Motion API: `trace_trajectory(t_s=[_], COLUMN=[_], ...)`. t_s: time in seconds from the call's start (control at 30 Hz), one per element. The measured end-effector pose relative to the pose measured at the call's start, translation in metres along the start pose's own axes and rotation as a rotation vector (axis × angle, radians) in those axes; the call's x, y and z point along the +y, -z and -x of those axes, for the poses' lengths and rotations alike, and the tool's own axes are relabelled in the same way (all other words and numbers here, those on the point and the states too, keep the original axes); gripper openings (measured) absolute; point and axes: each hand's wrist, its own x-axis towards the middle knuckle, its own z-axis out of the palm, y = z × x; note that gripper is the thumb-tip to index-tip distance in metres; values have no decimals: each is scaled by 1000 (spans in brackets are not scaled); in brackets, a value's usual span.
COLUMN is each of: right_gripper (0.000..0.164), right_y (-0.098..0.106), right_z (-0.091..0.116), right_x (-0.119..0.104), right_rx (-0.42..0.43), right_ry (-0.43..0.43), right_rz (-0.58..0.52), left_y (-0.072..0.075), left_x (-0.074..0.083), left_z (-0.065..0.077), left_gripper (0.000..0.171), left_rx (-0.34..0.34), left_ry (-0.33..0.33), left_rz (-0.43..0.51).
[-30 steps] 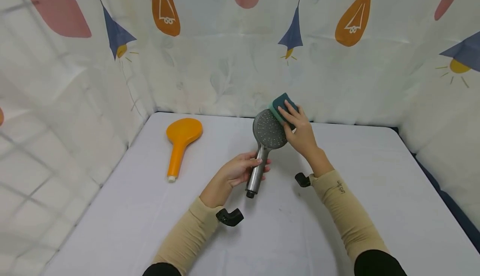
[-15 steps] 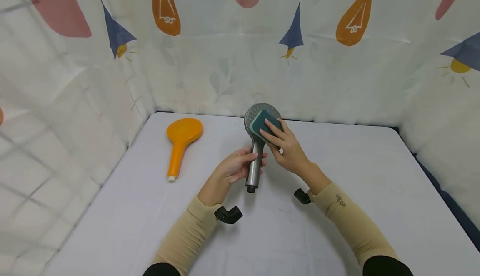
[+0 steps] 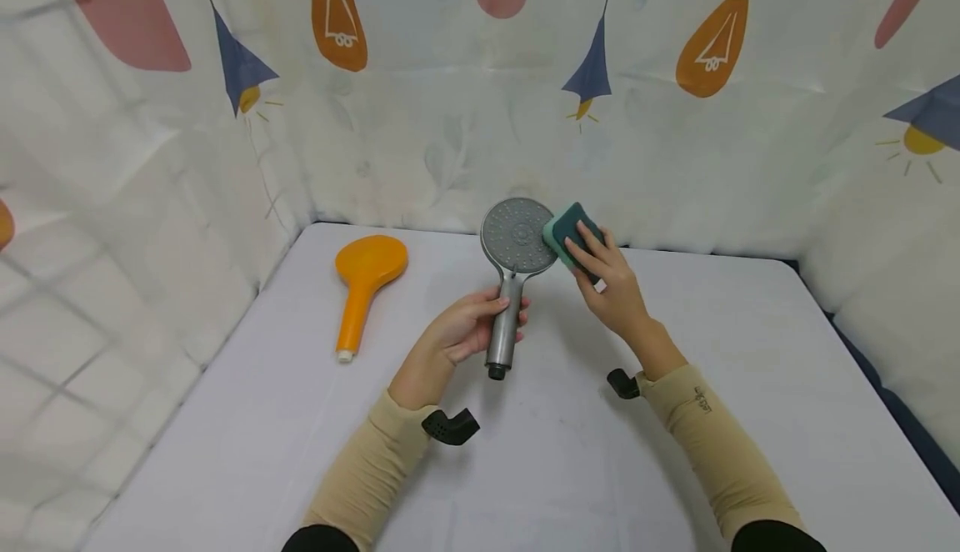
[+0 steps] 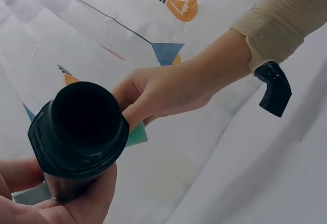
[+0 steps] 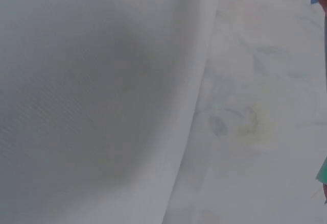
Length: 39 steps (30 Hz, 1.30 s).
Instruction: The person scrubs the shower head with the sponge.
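Note:
Gripped by its handle in my left hand point(image 3: 465, 328) is a grey handheld shower head point(image 3: 517, 237), its nozzle face turned toward the head camera. The left wrist view looks onto the dark end of that handle, with fingers point(image 4: 99, 193) wrapped round it. A two-tone green sponge point(image 3: 577, 231) is pinched in my right hand point(image 3: 618, 289). It sits at the right rim of the shower face; whether they touch, I cannot tell. Only a sliver of the sponge point(image 5: 323, 173) shows at the edge of the right wrist view.
An orange handheld shower head point(image 3: 367, 264) with a white end lies on the white-covered table point(image 3: 570, 460), left of both hands. Behind the table hangs a pale printed curtain point(image 3: 420, 118). Black curved pieces point(image 3: 451, 427) stick out at both wrists.
The sponge went from the upper right rim onto the middle of the nozzle face, then back out to the right rim. The grey shower head shifted slightly left and tilted, showing its face more fully.

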Motion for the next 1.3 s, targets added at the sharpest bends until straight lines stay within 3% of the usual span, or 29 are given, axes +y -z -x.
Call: trace_trajectory(t_s=[0.2,0.27,0.47,0.53,0.73,0.97,1.17,1.3], right_gripper=[48,48,49,49,51,51,51,52], right_y=[-4,-3,1,1,-2,0,-2,-1], right_z=[5,5,7,9,15,16,19,17], right_x=[-10,-8,1,0,-5,0,-6,-3], right_rx=[-112,-105,30,19,-84,10,-113,-81], right_ry=[207,192,-31,-10,170,53,179,163], right_rz=[-9,-13,-41,-45,-39,-51,-28,2], left_y=[2,2,3,3,4,5,6,6], left_x=[0,0,-2,-2,-3,-3,-3,-4], left_z=[-1,-1,0,1,-1,0,0,-1], left_gripper=[52,52,52,52,52,52,51,51], left_rx=[2,0,-15,-19,-15,-19,-16,-16], left_ry=[-14,-15,-3,-2,-9,-1,-7,-16], left_rz=[28,30,32,30,36,62,73,67])
